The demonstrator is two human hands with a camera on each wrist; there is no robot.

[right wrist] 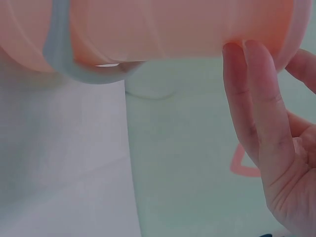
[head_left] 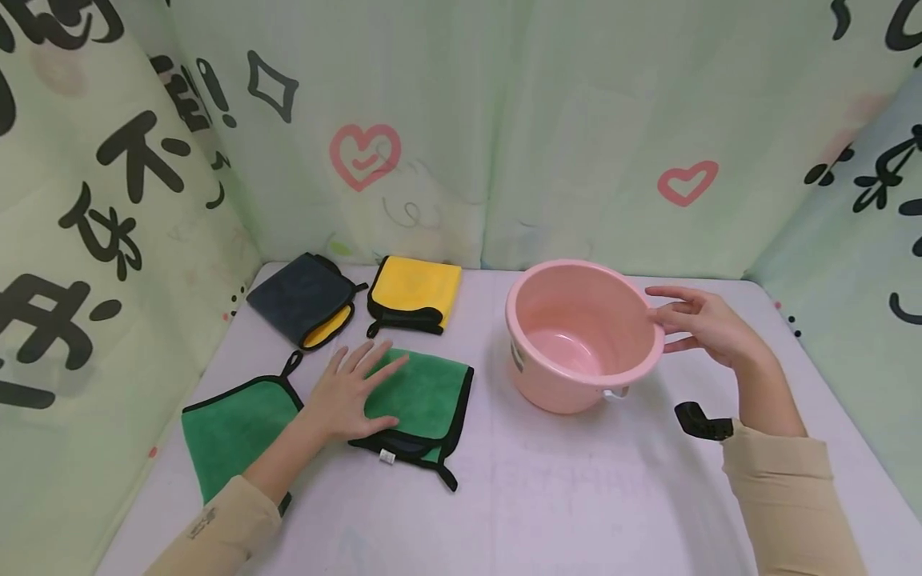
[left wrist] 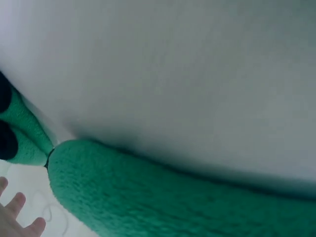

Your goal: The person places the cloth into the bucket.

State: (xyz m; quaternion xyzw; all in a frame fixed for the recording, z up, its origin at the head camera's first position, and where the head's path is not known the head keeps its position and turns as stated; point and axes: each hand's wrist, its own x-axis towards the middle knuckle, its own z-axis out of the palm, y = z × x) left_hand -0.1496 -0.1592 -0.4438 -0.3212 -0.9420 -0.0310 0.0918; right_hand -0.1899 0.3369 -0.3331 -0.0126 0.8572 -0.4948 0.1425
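Head view: bright and even, soft light spreading over the curtain (head_left: 576, 120), its lettering coming through crisp.
Table (head_left: 540, 512): a pale, soft-edged shadow stretches left of the right arm (head_left: 785, 496).
Bucket (head_left: 555, 396): a gentle gloss on its floor, faint shade beneath.
Left wrist view: dimmer, greyer here; green cloth (left wrist: 148, 192) looms close and soft, darkness along its edge.
Right wrist view: muted, slightly hazy, tabletop (right wrist: 64, 163) shaded, fingers (right wrist: 266, 89) fairly sharp.

The table (head_left: 569, 504) bears a pink bucket (head_left: 547, 384), a dark cloth (head_left: 298, 296), a yellow cloth (head_left: 414, 288) and (in front) two green cloths (head_left: 432, 396).
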